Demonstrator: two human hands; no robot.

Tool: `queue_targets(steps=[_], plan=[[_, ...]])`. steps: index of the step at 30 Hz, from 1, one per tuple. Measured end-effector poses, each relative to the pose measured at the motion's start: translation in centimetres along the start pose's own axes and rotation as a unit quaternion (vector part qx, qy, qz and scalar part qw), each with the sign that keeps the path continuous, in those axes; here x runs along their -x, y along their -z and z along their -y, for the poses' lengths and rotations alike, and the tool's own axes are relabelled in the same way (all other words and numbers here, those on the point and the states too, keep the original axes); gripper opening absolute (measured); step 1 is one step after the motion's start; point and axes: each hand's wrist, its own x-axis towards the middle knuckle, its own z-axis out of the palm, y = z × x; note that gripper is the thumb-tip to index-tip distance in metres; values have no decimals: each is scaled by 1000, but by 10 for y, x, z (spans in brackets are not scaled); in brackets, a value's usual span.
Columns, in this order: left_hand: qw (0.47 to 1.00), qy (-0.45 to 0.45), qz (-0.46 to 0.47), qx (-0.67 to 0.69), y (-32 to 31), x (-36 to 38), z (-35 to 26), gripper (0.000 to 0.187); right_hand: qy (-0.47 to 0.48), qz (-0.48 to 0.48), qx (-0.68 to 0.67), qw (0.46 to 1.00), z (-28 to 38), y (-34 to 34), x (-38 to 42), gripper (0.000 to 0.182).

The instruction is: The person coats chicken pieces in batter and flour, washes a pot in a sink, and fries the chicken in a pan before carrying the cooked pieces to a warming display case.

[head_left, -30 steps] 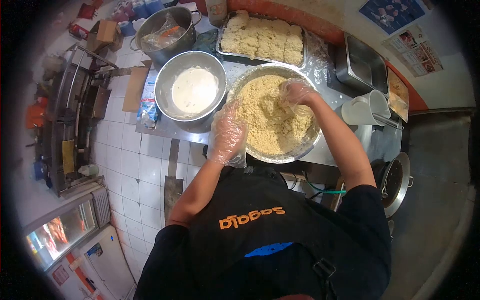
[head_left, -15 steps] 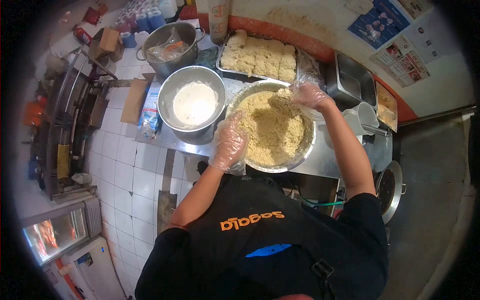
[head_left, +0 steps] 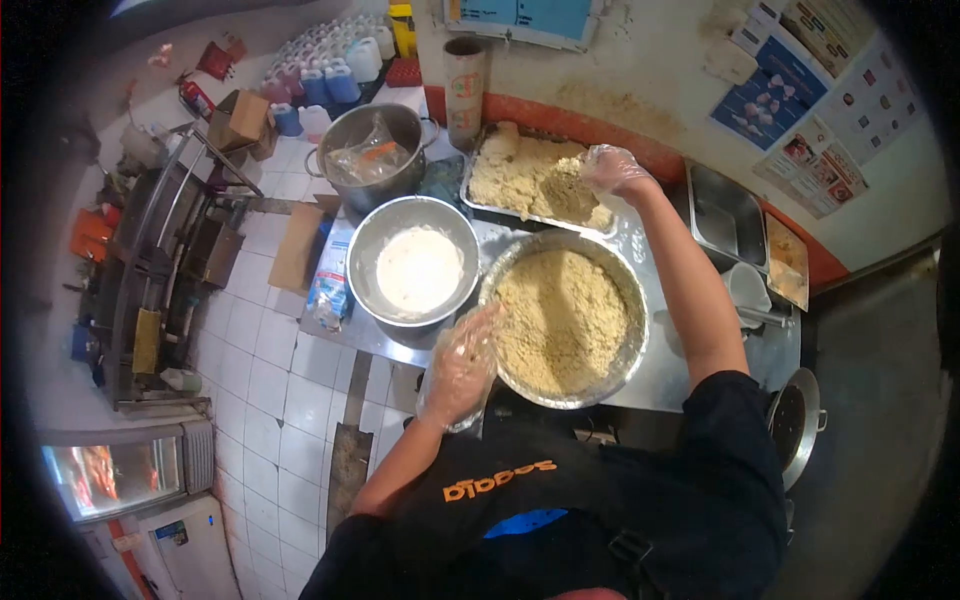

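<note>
Right now my right hand point(head_left: 612, 170), in a thin plastic glove, is closed round a crumb-coated piece point(head_left: 570, 190) and holds it over the near end of the metal tray point(head_left: 478, 160) by the wall. Tray already carries a layer of coated pieces across most of its surface, so a good share looks done; little bare space shows from here. My left hand point(head_left: 462, 365), also gloved, rests loosely open against the near rim of the big crumb bowl point(head_left: 565, 320), gripping nothing. Crumbs in that bowl lie heaped and loose; I cannot tell whether any pieces are buried in them. Just beside it to the left stands the batter bowl point(head_left: 415, 265), with pale batter pooled in the bottom. Behind that, a steel pot point(head_left: 375, 150) with a plastic bag inside. Judging by the batter left, more pieces could yet be waiting to be dipped and crumbed.
</note>
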Motion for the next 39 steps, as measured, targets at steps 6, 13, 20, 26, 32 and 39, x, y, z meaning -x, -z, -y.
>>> queue_targets(steps=[6, 13, 20, 26, 32, 39], plan=[[997, 34, -66, 18, 30, 22, 4, 34, -54, -58, 93, 993, 1, -6, -95, 36], [994, 54, -66, -66, 76, 35, 27, 30, -59, -234, 255, 936, -68, -166, -199, 41], [991, 68, -94, -67, 114, 29, 82, 32, -160, -228, 79, 957, -4, -164, -153, 28], [991, 88, -70, -69, 139, 19, 110, 32, -200, -162, 75, 963, 17, -148, -201, 50], [991, 87, -84, -58, 155, 14, 130, 34, -180, -82, 246, 949, -11, -215, -213, 54], [985, 129, -77, -82, 174, 9, 130, 30, -246, -24, 61, 967, -2, -171, -212, 41]])
